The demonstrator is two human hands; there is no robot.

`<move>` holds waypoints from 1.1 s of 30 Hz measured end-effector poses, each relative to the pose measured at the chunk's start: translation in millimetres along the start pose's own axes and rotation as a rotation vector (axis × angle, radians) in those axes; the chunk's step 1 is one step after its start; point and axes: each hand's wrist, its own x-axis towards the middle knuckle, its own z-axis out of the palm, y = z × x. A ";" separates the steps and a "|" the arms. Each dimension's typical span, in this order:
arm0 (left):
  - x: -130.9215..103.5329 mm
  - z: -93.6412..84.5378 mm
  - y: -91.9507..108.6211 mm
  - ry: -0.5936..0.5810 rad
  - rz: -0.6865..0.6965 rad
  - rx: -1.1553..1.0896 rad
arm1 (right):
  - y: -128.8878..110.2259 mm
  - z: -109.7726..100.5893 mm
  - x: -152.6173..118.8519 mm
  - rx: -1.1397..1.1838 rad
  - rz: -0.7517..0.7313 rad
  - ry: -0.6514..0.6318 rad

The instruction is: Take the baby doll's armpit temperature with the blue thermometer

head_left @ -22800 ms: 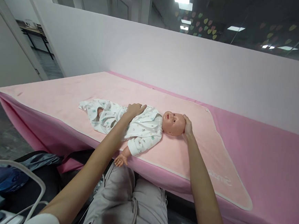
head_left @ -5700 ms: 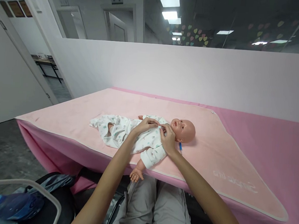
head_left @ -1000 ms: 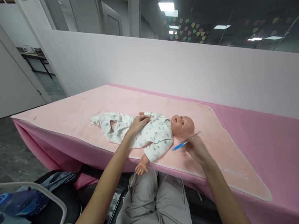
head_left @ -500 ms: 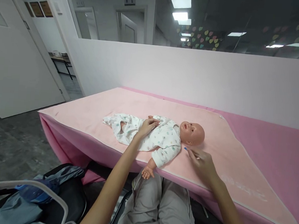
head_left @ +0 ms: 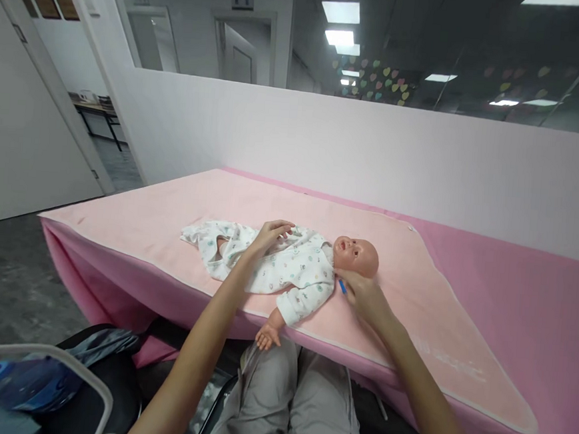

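A bald baby doll (head_left: 356,256) in a white printed outfit (head_left: 285,270) lies on its back on a pale pink mat (head_left: 413,307), head to the right. Over the doll's belly, my left hand (head_left: 271,234) rests on or just above the cloth, fingers apart and holding nothing. My right hand (head_left: 362,293) is at the doll's neck, fingers pinched around a small blue object (head_left: 342,287), its fingertips at the collar. The doll's near arm hangs past the table's front edge.
Deeper pink cloth (head_left: 505,281) covers the table under the mat. A white wall with a window runs behind. At lower left, a black chair holds grey cloth and a blue-capped bottle (head_left: 30,380). My knees are under the front edge.
My right hand has moved left to the doll's neck, with more of the blue object showing. My left hand has lifted slightly, its fingers more spread. The view has turned a little right.
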 end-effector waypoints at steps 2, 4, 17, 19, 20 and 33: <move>8.3 8.8 5.6 -0.072 0.067 0.101 | -17.1 7.1 30.1 0.001 -0.032 0.068; 12.6 22.4 5.9 -0.191 0.132 0.236 | -30.4 21.2 58.7 0.016 -0.035 0.163; 3.9 40.6 -15.8 -0.274 0.308 0.305 | -40.1 77.2 67.8 0.103 -0.029 0.422; 3.1 41.3 -14.9 -0.265 0.285 0.278 | -43.3 75.8 66.9 0.101 -0.016 0.422; 2.8 41.5 -14.5 -0.265 0.273 0.265 | -44.2 75.9 66.9 0.100 -0.005 0.426; 1.7 41.9 -11.1 -0.281 0.230 0.212 | -41.1 84.8 68.6 0.115 0.080 0.479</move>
